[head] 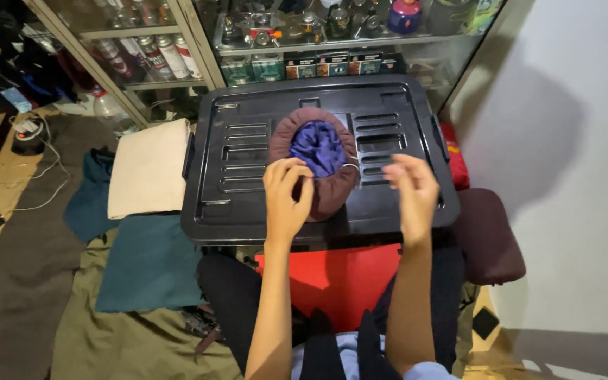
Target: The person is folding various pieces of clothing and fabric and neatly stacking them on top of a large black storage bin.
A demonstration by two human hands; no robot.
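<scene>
- Head view, looking down over both forearms, which reach forward from the lap toward a black plastic lid (248, 190) lying flat like a tabletop.
- Left hand (286, 197) palm down, fingers curled and pinching the near left edge of a round maroon pouch (332, 190); wrist straight, forearm rising from the bottom of the frame.
- Pouch resting in the middle of the lid, its gathered mouth showing a purple fabric bundle (318, 146) inside.
- Right hand (409, 190) blurred, held just right of the pouch, fingers loosely bent and spread, gripping nothing that can be made out; touching the pouch or not cannot be told.
- Thin pale cord loop (352, 167) at the pouch's right rim, near the right fingers.
- Red box (339, 281) under the lid, between the knees.
- Cream cloth (149, 169) and teal cloth (149, 264) on the floor to the left.
- Glass cabinet (198, 42) behind, shelves crowded with cans and small gear.
- Dark maroon cushion (490, 236) to the right, against the wall.
</scene>
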